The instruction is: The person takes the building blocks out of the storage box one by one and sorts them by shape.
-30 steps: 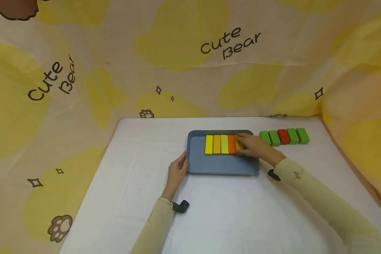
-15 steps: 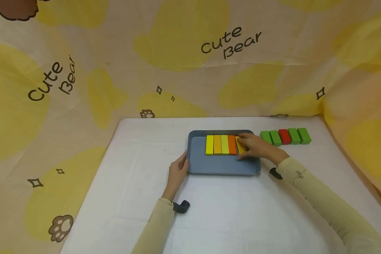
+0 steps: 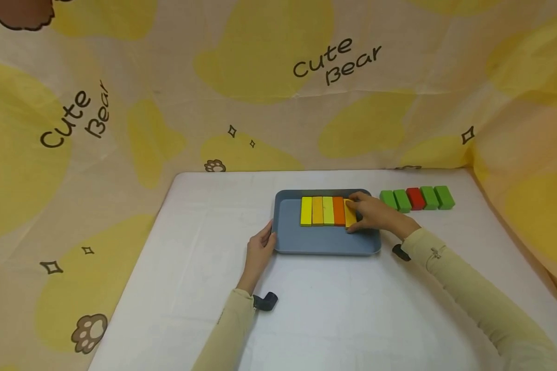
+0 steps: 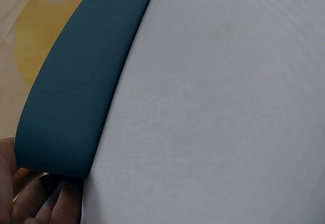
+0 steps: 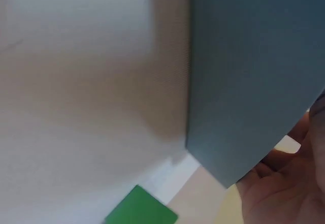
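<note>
In the head view a blue-grey tray (image 3: pixel 325 242) lies on the white table. My left hand (image 3: pixel 260 247) grips its left side near the front corner; in the left wrist view the thumb and fingers (image 4: pixel 51 203) sit at the tray's wall (image 4: pixel 76 92). My right hand (image 3: pixel 376 212) reaches over the tray's right side and pinches a yellow-orange block (image 3: pixel 349 214) between thumb and fingers. This block stands beside an orange block (image 3: pixel 339 211), closing a row with a light yellow block (image 3: pixel 328 211), another yellow-orange block (image 3: pixel 317 211) and a bright yellow block (image 3: pixel 306 211).
Right of the tray, several green blocks (image 3: pixel 429 198) and one red block (image 3: pixel 415 199) stand in a row on the white table (image 3: pixel 213 247). A patterned yellow cloth (image 3: pixel 260 77) hangs behind and at both sides.
The yellow-orange block under my right hand tilted away from the orange block half a second ago and now stands nearly parallel to it. The left hand and tray stay in place.
</note>
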`<state>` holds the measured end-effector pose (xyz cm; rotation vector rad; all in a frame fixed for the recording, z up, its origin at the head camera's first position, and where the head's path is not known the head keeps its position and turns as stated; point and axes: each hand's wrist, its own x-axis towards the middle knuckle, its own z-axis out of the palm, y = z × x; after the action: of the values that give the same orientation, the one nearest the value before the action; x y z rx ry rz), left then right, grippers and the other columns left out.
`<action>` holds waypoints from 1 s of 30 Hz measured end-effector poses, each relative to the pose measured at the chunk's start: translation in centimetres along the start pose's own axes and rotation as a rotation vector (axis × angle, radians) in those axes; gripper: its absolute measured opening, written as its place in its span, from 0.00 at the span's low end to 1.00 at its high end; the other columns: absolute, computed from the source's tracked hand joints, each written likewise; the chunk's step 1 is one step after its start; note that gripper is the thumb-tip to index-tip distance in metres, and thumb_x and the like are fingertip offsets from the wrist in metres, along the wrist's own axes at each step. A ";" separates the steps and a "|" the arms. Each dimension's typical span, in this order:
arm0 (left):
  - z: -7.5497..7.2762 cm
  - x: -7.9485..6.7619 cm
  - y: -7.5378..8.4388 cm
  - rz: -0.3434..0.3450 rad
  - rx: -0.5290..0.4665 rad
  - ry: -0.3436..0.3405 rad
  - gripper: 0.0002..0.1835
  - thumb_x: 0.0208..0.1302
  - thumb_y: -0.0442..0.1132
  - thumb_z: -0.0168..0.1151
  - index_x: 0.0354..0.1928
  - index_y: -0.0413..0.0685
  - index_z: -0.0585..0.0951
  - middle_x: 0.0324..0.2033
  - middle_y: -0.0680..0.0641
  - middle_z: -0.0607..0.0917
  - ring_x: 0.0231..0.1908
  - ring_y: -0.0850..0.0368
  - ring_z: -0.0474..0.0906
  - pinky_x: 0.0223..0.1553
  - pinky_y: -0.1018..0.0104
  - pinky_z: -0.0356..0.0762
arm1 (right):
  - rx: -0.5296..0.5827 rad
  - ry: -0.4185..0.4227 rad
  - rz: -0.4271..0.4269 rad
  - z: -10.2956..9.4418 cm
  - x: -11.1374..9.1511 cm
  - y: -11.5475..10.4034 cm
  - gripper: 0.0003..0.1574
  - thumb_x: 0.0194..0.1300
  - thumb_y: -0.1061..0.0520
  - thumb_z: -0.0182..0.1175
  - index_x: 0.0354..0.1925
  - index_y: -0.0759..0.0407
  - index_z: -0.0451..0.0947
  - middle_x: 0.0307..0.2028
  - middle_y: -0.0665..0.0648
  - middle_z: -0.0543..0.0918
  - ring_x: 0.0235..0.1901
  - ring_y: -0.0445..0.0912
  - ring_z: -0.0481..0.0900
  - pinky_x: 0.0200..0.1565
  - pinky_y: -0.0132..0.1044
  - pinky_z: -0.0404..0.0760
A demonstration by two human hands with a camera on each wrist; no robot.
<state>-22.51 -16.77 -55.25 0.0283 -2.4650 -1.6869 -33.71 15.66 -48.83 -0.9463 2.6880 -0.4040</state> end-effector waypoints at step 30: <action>0.1 0.0 -0.2 -0.007 -0.010 0.004 0.23 0.72 0.36 0.54 0.67 0.41 0.71 0.63 0.39 0.75 0.63 0.47 0.74 0.59 0.63 0.78 | 0.079 0.124 0.050 -1.3 -10.7 4.5 0.57 0.47 0.45 0.78 0.67 0.70 0.66 0.65 0.68 0.67 0.62 0.66 0.66 0.62 0.67 0.71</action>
<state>-22.49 -16.76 -55.45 0.0394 -2.4560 -1.7000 -28.60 26.15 -47.57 -0.8562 2.7768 -0.5719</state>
